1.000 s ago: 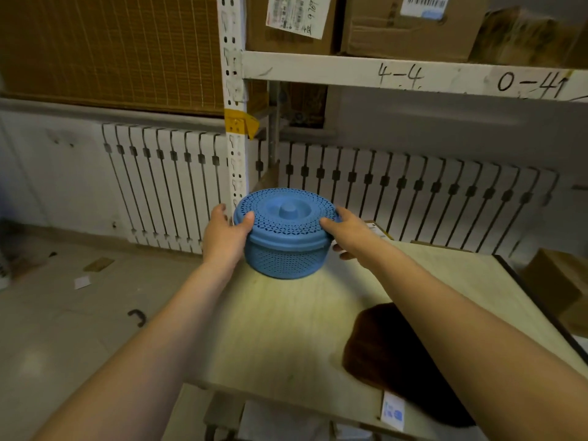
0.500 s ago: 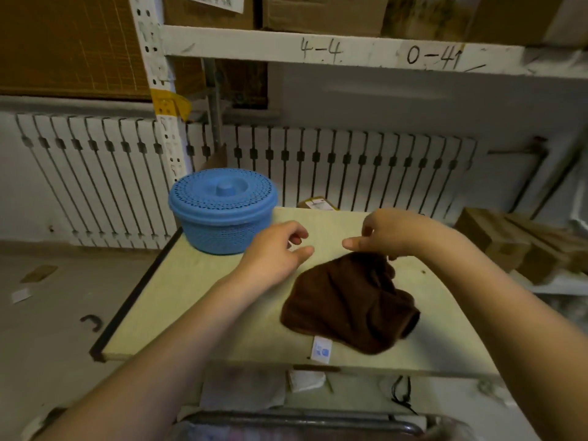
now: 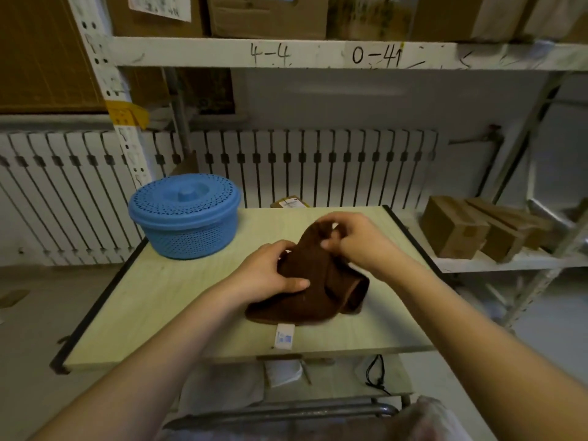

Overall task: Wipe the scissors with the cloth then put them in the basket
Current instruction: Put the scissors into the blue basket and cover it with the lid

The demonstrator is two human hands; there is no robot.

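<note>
Pale wooden worktop (image 3: 178,300) comes first, the biggest thing. At ten o'clock on it sits the round blue plastic basket (image 3: 186,232) full of little holes, with its lid on. In the middle lies the soft dark brown cloth (image 3: 313,289), bunched up. The left hand (image 3: 270,275) grips its near side. The right hand (image 3: 356,240) pinches the top fold. No scissors can be seen; they may be under the cloth. To do this well, I think, bunch the cloth tight, rub both blades, and take the lid off first.
</note>
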